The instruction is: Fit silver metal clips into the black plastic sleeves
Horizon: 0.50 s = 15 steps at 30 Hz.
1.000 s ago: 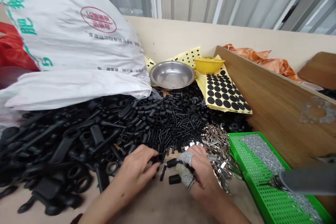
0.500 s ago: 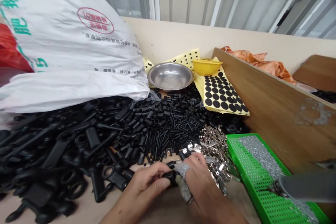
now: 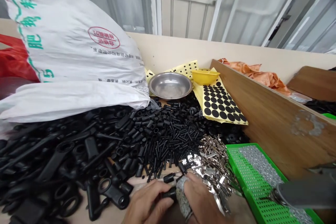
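Observation:
My left hand (image 3: 149,203) is closed, thumb and fingers pinching a short black cylindrical plastic part (image 3: 171,193). Pressed up against that part's right end is my right hand (image 3: 202,199), its fingers curled; a worn grey wrapping (image 3: 183,199) covers a finger or thumb. What the right fingers grip is hidden behind them. Just beyond the hands lie a loose black tube (image 3: 169,177) and another black piece (image 3: 182,168). Small shiny metal clips (image 3: 214,171) spread close to the right hand, and black screws (image 3: 181,133) are heaped farther back.
Black plastic handles and rings (image 3: 56,157) cover the left side below a white sack (image 3: 78,49). A steel bowl (image 3: 170,85), a yellow bowl (image 3: 204,77) and a sticker sheet (image 3: 223,103) stand behind. Right are a green tray (image 3: 252,189), a wooden board (image 3: 267,122) and a grey tool (image 3: 307,189).
The view has tipped upward, so the whole scene sits lower in the picture. Both hands stay together at the black part, with the right hand turned slightly.

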Each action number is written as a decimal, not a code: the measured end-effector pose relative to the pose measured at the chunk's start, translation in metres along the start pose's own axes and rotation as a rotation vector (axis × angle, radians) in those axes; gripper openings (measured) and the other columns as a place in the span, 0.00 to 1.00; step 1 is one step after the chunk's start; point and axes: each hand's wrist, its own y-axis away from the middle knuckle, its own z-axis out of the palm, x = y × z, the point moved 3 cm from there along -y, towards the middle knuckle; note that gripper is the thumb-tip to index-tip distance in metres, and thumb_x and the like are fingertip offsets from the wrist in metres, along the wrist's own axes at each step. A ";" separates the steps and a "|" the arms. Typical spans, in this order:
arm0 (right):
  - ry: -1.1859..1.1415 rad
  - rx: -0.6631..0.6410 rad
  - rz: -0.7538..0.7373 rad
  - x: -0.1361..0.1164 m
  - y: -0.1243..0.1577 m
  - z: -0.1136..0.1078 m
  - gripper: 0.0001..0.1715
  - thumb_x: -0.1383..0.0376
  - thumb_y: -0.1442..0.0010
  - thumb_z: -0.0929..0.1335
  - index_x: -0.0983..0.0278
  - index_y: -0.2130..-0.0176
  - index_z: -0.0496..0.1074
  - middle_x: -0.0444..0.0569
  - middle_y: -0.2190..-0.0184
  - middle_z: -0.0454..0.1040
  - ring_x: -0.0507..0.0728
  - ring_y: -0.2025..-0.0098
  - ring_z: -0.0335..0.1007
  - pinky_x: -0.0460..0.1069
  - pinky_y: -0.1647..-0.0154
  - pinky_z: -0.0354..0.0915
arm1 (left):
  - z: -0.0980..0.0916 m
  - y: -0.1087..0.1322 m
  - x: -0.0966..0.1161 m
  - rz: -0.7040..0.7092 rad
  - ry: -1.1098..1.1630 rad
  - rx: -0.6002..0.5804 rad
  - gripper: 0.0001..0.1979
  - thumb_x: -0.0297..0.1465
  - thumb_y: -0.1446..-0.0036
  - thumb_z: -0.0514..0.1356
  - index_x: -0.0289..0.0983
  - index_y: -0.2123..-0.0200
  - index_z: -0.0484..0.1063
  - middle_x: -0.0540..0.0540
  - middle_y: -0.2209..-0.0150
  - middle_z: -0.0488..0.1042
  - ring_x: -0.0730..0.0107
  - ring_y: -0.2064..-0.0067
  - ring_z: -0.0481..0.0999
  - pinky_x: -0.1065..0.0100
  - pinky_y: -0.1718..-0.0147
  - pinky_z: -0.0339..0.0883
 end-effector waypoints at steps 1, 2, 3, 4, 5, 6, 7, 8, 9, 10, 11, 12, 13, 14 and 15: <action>0.006 -0.005 0.007 -0.001 0.000 0.001 0.06 0.65 0.46 0.63 0.61 0.65 0.66 0.49 0.64 0.70 0.58 0.61 0.64 0.49 0.59 0.60 | 0.001 0.000 0.000 -0.016 0.013 -0.003 0.07 0.34 0.39 0.53 0.42 0.64 0.70 0.51 0.71 0.75 0.70 0.69 0.75 0.76 0.69 0.67; 0.010 -0.008 0.025 -0.001 0.001 0.002 0.05 0.65 0.46 0.63 0.61 0.65 0.65 0.49 0.65 0.70 0.58 0.61 0.64 0.49 0.60 0.60 | 0.002 0.001 0.001 -0.016 0.021 0.003 0.07 0.33 0.39 0.53 0.42 0.65 0.69 0.51 0.71 0.75 0.70 0.69 0.75 0.75 0.69 0.67; 0.010 -0.012 0.048 -0.001 0.002 0.004 0.05 0.65 0.46 0.63 0.60 0.66 0.65 0.49 0.65 0.70 0.58 0.62 0.64 0.48 0.60 0.60 | 0.003 0.002 0.002 0.004 0.023 0.019 0.06 0.32 0.39 0.52 0.42 0.65 0.69 0.50 0.71 0.74 0.70 0.69 0.74 0.74 0.69 0.67; 0.009 -0.014 0.073 -0.001 0.004 0.005 0.04 0.66 0.45 0.62 0.60 0.66 0.65 0.49 0.66 0.70 0.57 0.62 0.65 0.48 0.61 0.61 | 0.004 0.003 0.004 0.034 0.018 0.044 0.06 0.31 0.39 0.52 0.41 0.63 0.69 0.50 0.70 0.74 0.69 0.68 0.74 0.74 0.68 0.67; 0.008 -0.011 0.097 0.000 0.007 0.006 0.05 0.66 0.44 0.62 0.60 0.65 0.65 0.48 0.66 0.70 0.57 0.62 0.65 0.48 0.61 0.61 | 0.005 0.004 0.005 0.070 0.008 0.075 0.06 0.30 0.39 0.52 0.41 0.62 0.69 0.49 0.70 0.74 0.69 0.68 0.74 0.73 0.68 0.67; 0.010 -0.007 0.110 0.001 0.010 0.006 0.06 0.67 0.43 0.61 0.59 0.64 0.65 0.48 0.65 0.70 0.57 0.61 0.65 0.49 0.60 0.61 | 0.006 0.005 0.006 0.104 0.000 0.102 0.07 0.29 0.39 0.52 0.40 0.60 0.69 0.48 0.69 0.74 0.68 0.68 0.73 0.72 0.67 0.67; 0.013 -0.004 0.113 0.001 0.014 0.005 0.08 0.67 0.43 0.60 0.58 0.62 0.66 0.48 0.64 0.70 0.57 0.59 0.65 0.49 0.59 0.61 | 0.007 0.006 0.007 0.131 -0.005 0.123 0.07 0.28 0.39 0.53 0.40 0.59 0.68 0.48 0.68 0.74 0.68 0.67 0.73 0.71 0.66 0.66; 0.018 0.001 0.111 0.000 0.016 0.003 0.10 0.67 0.42 0.60 0.57 0.60 0.65 0.48 0.62 0.71 0.57 0.57 0.64 0.49 0.57 0.60 | 0.008 0.006 0.006 0.145 -0.005 0.133 0.08 0.28 0.39 0.53 0.40 0.58 0.68 0.47 0.67 0.74 0.67 0.66 0.73 0.71 0.65 0.66; 0.026 0.010 0.110 0.000 0.018 0.000 0.11 0.68 0.42 0.60 0.57 0.58 0.65 0.47 0.60 0.71 0.57 0.55 0.64 0.49 0.56 0.60 | 0.009 0.005 0.006 0.145 0.002 0.129 0.08 0.27 0.39 0.53 0.40 0.58 0.68 0.47 0.67 0.74 0.67 0.65 0.73 0.71 0.64 0.66; 0.033 0.016 0.110 -0.001 0.019 -0.004 0.12 0.68 0.42 0.60 0.56 0.57 0.65 0.47 0.59 0.70 0.58 0.54 0.63 0.49 0.56 0.60 | 0.009 0.003 0.004 0.125 0.010 0.111 0.08 0.27 0.39 0.53 0.41 0.58 0.68 0.48 0.66 0.75 0.68 0.64 0.73 0.71 0.64 0.66; 0.037 0.023 0.111 -0.002 0.018 -0.009 0.13 0.68 0.42 0.60 0.57 0.57 0.65 0.47 0.58 0.70 0.58 0.54 0.63 0.49 0.56 0.60 | 0.008 0.000 0.003 0.089 0.015 0.081 0.07 0.28 0.40 0.53 0.41 0.59 0.68 0.49 0.66 0.75 0.68 0.64 0.74 0.72 0.65 0.66; 0.038 0.028 0.117 -0.002 0.015 -0.015 0.13 0.69 0.42 0.59 0.58 0.58 0.65 0.48 0.59 0.70 0.58 0.55 0.63 0.50 0.56 0.61 | 0.008 -0.004 0.001 0.044 0.013 0.050 0.06 0.28 0.40 0.54 0.41 0.60 0.69 0.49 0.66 0.75 0.69 0.65 0.74 0.72 0.66 0.66; 0.040 0.023 0.117 -0.002 0.011 -0.021 0.12 0.70 0.42 0.58 0.59 0.60 0.66 0.48 0.60 0.70 0.58 0.56 0.64 0.50 0.58 0.61 | 0.007 -0.008 -0.001 -0.002 0.004 0.022 0.06 0.29 0.40 0.54 0.41 0.61 0.69 0.50 0.66 0.75 0.68 0.65 0.73 0.71 0.66 0.66; 0.041 0.034 0.123 -0.001 0.007 -0.028 0.12 0.71 0.41 0.57 0.59 0.64 0.66 0.48 0.64 0.70 0.57 0.60 0.64 0.50 0.60 0.61 | 0.007 -0.012 -0.002 -0.042 -0.012 0.001 0.05 0.30 0.40 0.54 0.41 0.62 0.70 0.50 0.66 0.75 0.68 0.65 0.73 0.71 0.66 0.67; 0.055 0.014 0.131 0.001 0.002 -0.034 0.12 0.71 0.40 0.57 0.60 0.66 0.65 0.47 0.67 0.70 0.57 0.62 0.64 0.50 0.62 0.61 | 0.006 -0.016 -0.002 -0.069 -0.032 -0.010 0.05 0.30 0.40 0.55 0.41 0.63 0.70 0.49 0.65 0.75 0.67 0.64 0.73 0.69 0.64 0.66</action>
